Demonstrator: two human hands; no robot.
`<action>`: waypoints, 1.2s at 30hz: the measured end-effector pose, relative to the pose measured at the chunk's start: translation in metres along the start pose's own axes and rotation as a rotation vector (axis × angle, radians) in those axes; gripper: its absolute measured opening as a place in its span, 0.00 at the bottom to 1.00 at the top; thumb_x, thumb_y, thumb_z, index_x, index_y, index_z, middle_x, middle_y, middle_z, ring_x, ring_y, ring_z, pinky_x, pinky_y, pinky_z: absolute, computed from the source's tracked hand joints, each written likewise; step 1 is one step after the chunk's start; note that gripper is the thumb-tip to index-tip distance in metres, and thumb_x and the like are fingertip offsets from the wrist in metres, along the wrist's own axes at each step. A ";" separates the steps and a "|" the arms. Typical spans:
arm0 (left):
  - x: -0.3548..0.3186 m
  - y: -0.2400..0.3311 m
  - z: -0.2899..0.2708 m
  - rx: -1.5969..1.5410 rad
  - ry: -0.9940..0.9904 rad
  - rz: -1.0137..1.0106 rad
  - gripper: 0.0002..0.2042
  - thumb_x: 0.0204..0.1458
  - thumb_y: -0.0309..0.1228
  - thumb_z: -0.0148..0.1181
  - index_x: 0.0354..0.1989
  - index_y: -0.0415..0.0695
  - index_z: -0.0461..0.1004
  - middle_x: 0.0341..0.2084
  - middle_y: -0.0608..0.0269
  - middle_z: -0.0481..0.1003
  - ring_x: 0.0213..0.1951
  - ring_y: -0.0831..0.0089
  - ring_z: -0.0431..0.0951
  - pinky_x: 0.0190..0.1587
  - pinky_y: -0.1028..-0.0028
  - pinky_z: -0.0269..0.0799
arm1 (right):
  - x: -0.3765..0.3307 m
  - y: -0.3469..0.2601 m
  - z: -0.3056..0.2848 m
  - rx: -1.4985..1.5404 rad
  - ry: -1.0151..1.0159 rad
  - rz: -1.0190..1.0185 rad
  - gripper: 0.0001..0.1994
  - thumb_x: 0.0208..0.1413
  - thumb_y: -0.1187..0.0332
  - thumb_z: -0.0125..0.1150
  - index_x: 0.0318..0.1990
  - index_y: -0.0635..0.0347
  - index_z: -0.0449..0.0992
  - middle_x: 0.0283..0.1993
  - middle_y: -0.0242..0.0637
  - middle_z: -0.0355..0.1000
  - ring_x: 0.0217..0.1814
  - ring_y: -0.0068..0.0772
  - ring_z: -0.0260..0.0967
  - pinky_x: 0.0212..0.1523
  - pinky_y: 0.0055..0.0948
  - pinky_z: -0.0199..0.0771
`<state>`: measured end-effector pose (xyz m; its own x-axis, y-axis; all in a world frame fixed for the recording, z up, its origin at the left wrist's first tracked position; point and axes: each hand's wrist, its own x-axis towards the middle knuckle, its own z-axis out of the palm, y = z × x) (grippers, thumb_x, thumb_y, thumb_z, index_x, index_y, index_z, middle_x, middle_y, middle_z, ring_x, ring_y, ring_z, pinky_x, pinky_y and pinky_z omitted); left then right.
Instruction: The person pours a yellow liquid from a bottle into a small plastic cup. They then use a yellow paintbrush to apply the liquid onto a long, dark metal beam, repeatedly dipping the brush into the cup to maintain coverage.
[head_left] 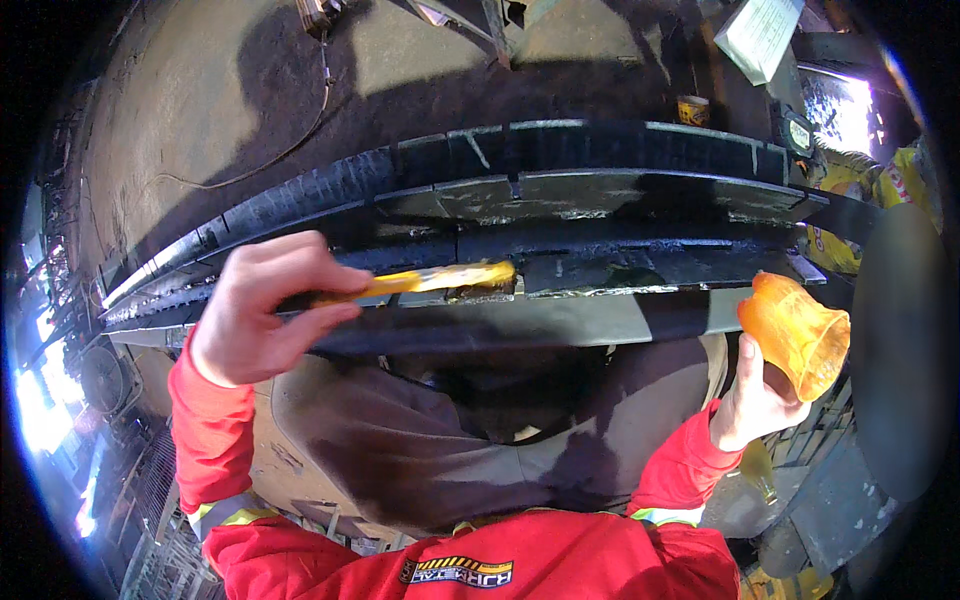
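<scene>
My left hand (pixel 262 312) is closed around a thin yellow-handled paintbrush (pixel 435 280), its tip pointing right. The tip is at the near edge of a long dark steel beam (pixel 620 268), but I cannot tell whether it touches. Glossy wet-looking patches and pale streaks show along the beam's ledges. To the right, my right hand (pixel 752 408) grips a translucent orange plastic cup (pixel 793 335), tilted with its wide mouth toward the lower right. What the cup contains is hard to make out. My fingers hide part of the brush handle.
Beyond the beam, a thin cable (pixel 285 152) curves over the brown floor. A small yellow tub (pixel 693 110) and a white printed sheet (pixel 760 38) are at the far right. Yellow sacks (pixel 908 188) lie at the right edge; a round fan (pixel 104 378) stands left.
</scene>
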<state>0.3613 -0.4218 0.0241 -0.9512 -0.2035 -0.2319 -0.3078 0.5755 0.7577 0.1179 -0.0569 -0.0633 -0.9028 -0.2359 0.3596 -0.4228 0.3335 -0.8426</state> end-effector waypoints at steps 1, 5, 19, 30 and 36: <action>-0.009 -0.005 -0.009 -0.055 0.007 -0.028 0.11 0.39 0.21 0.70 0.34 0.35 0.79 0.25 0.56 0.77 0.27 0.66 0.75 0.30 0.71 0.67 | 0.001 -0.001 -0.001 0.000 0.009 0.006 0.38 0.33 0.78 0.83 0.58 0.68 0.71 0.56 0.48 0.73 0.54 0.41 0.75 0.55 0.42 0.78; -0.019 -0.005 -0.009 0.048 0.126 -0.086 0.10 0.40 0.22 0.69 0.33 0.35 0.79 0.23 0.57 0.75 0.26 0.66 0.75 0.29 0.70 0.67 | 0.000 0.005 -0.004 -0.035 0.002 0.014 0.39 0.33 0.78 0.83 0.58 0.67 0.71 0.56 0.48 0.73 0.54 0.42 0.75 0.54 0.42 0.79; -0.023 0.021 -0.005 0.090 0.100 -0.088 0.10 0.40 0.19 0.68 0.34 0.34 0.79 0.22 0.57 0.74 0.23 0.64 0.75 0.26 0.69 0.67 | 0.008 -0.005 0.006 0.029 -0.035 -0.036 0.36 0.34 0.80 0.81 0.57 0.69 0.72 0.54 0.49 0.75 0.52 0.42 0.76 0.55 0.43 0.78; -0.016 0.022 -0.003 0.077 0.176 -0.269 0.08 0.49 0.25 0.66 0.36 0.34 0.78 0.29 0.54 0.80 0.31 0.66 0.81 0.38 0.74 0.73 | 0.003 0.001 -0.003 -0.029 -0.010 0.063 0.38 0.34 0.80 0.81 0.58 0.68 0.71 0.55 0.48 0.74 0.53 0.41 0.76 0.55 0.42 0.78; -0.020 0.013 0.011 -0.002 0.143 -0.372 0.07 0.51 0.25 0.64 0.36 0.34 0.78 0.27 0.53 0.79 0.30 0.65 0.81 0.38 0.73 0.73 | 0.007 0.000 0.001 0.039 -0.043 0.015 0.38 0.34 0.79 0.81 0.58 0.68 0.71 0.55 0.47 0.74 0.51 0.40 0.76 0.55 0.42 0.77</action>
<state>0.3758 -0.4017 0.0317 -0.7625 -0.5058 -0.4034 -0.6303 0.4403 0.6394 0.1118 -0.0598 -0.0609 -0.9043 -0.2701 0.3305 -0.4055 0.3019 -0.8628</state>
